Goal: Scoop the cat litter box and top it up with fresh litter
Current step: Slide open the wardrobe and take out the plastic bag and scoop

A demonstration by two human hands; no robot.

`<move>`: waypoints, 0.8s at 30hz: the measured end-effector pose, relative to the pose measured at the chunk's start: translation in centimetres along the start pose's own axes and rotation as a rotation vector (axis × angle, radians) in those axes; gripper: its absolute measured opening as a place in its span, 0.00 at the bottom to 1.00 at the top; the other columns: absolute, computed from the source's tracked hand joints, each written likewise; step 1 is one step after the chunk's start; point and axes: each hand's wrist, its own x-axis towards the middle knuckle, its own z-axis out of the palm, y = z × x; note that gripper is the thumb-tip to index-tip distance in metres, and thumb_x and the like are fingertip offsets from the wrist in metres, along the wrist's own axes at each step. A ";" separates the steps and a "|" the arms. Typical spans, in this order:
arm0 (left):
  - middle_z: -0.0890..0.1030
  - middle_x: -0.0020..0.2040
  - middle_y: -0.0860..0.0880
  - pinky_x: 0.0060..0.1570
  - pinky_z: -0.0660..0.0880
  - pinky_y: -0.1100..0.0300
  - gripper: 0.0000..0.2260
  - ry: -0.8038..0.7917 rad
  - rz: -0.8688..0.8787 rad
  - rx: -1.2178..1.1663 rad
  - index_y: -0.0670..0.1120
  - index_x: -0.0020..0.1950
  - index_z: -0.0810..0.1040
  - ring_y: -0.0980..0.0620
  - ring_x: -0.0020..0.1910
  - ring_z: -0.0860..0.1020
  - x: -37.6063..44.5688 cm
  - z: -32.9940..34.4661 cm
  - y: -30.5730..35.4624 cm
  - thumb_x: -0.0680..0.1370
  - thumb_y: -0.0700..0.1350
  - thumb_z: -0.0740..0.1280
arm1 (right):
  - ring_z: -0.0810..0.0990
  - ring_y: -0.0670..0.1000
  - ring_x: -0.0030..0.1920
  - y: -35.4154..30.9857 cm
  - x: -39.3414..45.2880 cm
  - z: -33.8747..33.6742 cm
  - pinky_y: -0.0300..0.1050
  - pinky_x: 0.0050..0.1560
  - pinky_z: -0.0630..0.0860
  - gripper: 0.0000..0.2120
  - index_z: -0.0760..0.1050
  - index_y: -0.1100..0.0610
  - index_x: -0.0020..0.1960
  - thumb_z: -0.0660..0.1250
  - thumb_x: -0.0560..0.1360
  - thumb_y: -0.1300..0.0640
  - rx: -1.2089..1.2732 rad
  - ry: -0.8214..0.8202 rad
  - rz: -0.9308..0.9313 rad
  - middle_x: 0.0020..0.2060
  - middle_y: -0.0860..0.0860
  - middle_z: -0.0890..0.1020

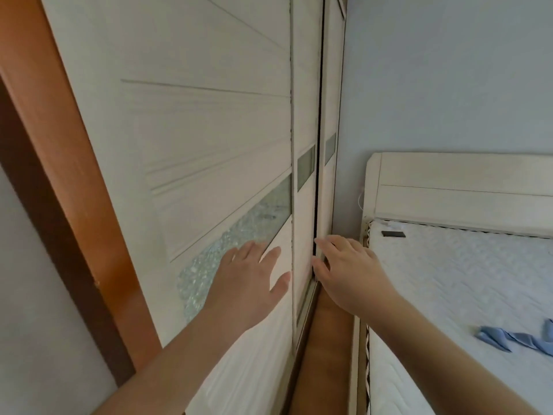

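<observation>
No litter box, scoop or litter bag is in view. A cream sliding wardrobe door (209, 139) with a frosted glass band fills the left half. My left hand (251, 277) lies flat on the door panel with straight, spread fingers. My right hand (350, 265) is at the dark gap along the door's right edge (315, 229), fingertips touching the edge of the door. A second door panel (329, 115) stands just behind the gap.
An orange-brown wooden door frame (59, 175) runs down the left. A bed with a white mattress (463, 280) and cream headboard (463, 187) sits close on the right. A blue cloth (514, 339) lies on the mattress. A narrow strip of wood floor (323, 354) separates wardrobe and bed.
</observation>
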 end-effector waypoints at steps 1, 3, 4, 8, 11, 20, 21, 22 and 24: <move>0.58 0.79 0.52 0.75 0.49 0.51 0.39 0.000 -0.017 0.008 0.55 0.79 0.54 0.50 0.78 0.54 0.1 0.3 -0.3 0.71 0.65 0.30 | 0.61 0.50 0.73 -0.3 0.7 0.7 0.51 0.72 0.59 0.24 0.57 0.47 0.75 0.47 0.81 0.43 0.007 -0.010 -0.018 0.73 0.46 0.64; 0.57 0.79 0.51 0.75 0.48 0.51 0.34 0.000 -0.041 0.027 0.54 0.79 0.53 0.49 0.78 0.53 0.4 0.9 -0.8 0.76 0.64 0.34 | 0.61 0.51 0.73 -0.8 2.3 1.9 0.51 0.72 0.59 0.25 0.56 0.48 0.76 0.47 0.81 0.43 0.011 -0.024 -0.046 0.74 0.47 0.63; 0.56 0.79 0.50 0.76 0.47 0.50 0.31 -0.007 -0.046 0.020 0.54 0.79 0.53 0.49 0.78 0.52 0.6 1.2 -1.0 0.79 0.64 0.38 | 0.61 0.51 0.73 -1.1 3.1 2.3 0.51 0.72 0.59 0.25 0.55 0.48 0.76 0.47 0.81 0.43 0.013 -0.032 -0.056 0.74 0.47 0.63; 0.57 0.79 0.50 0.76 0.48 0.50 0.36 -0.017 -0.056 0.037 0.54 0.79 0.53 0.49 0.78 0.52 1.0 2.2 -1.9 0.74 0.64 0.32 | 0.61 0.52 0.73 -1.2 5.6 4.2 0.52 0.71 0.59 0.25 0.55 0.49 0.77 0.47 0.82 0.44 0.030 -0.060 -0.076 0.74 0.48 0.63; 0.60 0.78 0.49 0.76 0.51 0.49 0.38 -0.025 -0.076 0.046 0.53 0.79 0.57 0.49 0.78 0.55 1.2 2.8 -2.6 0.72 0.62 0.32 | 0.64 0.52 0.71 -1.4 6.8 5.6 0.52 0.70 0.62 0.23 0.57 0.50 0.76 0.46 0.83 0.47 0.056 -0.045 -0.118 0.72 0.48 0.66; 0.81 0.61 0.45 0.61 0.75 0.44 0.26 0.024 -0.242 0.107 0.46 0.65 0.78 0.44 0.62 0.78 1.4 4.1 -3.7 0.76 0.57 0.52 | 0.64 0.53 0.72 -2.2 11.9 10.4 0.52 0.68 0.62 0.23 0.53 0.52 0.78 0.46 0.83 0.50 0.183 -0.113 -0.279 0.74 0.49 0.62; 0.81 0.59 0.45 0.59 0.76 0.44 0.25 0.027 -0.258 0.125 0.46 0.63 0.79 0.44 0.61 0.79 1.3 4.3 -3.7 0.76 0.57 0.53 | 0.64 0.53 0.72 -2.5 12.3 11.0 0.52 0.68 0.63 0.23 0.52 0.52 0.78 0.46 0.83 0.50 0.211 -0.126 -0.304 0.75 0.49 0.62; 0.82 0.58 0.45 0.58 0.76 0.45 0.25 0.024 -0.275 0.139 0.46 0.62 0.80 0.44 0.60 0.79 1.1 4.3 -3.5 0.76 0.56 0.54 | 0.62 0.53 0.73 -2.7 12.7 11.6 0.52 0.69 0.62 0.24 0.51 0.53 0.78 0.46 0.83 0.50 0.254 -0.148 -0.326 0.75 0.49 0.60; 0.82 0.58 0.45 0.57 0.77 0.45 0.24 0.019 -0.319 0.167 0.46 0.62 0.80 0.44 0.58 0.80 1.0 4.6 -3.1 0.75 0.56 0.54 | 0.58 0.52 0.75 -3.5 13.5 12.8 0.53 0.72 0.60 0.24 0.49 0.53 0.78 0.46 0.83 0.51 0.381 -0.222 -0.354 0.77 0.50 0.57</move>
